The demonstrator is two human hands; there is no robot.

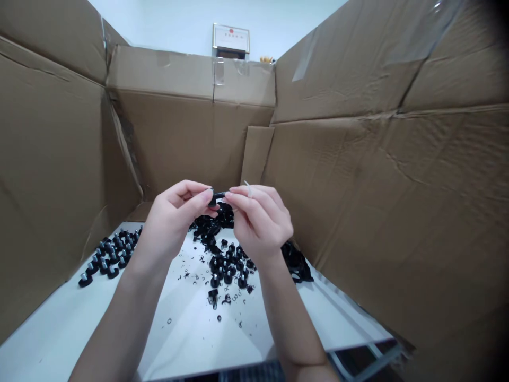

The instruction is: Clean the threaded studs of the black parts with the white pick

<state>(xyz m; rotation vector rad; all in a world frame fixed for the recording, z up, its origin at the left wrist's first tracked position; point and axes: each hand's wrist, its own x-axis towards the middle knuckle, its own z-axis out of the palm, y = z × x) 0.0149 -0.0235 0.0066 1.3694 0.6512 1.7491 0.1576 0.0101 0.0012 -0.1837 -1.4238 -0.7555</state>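
Note:
Raised above the table, my left hand (175, 215) is closed, pinching the round head of a black-headed bolt (218, 196) between thumb and fingers. The bolt's dark shank points right, toward my right hand (260, 217). That hand is closed too, its thumb and fingertips pinched at the shank's far end. A thin whitish strip (248, 189) shows at its fingers; I cannot make out what it is. Below and between my hands lies a cluster of similar black-headed bolts (228, 265) with metal shanks, mostly standing upright on their heads.
More bolts stand in rows (113, 252) at the table's left. Black scraps (209, 225) are heaped behind my hands, with another dark pile (296, 262) at right. Small black rings and trimmings litter the white table (191, 329). Tall cardboard walls (178, 132) enclose the left, back and right.

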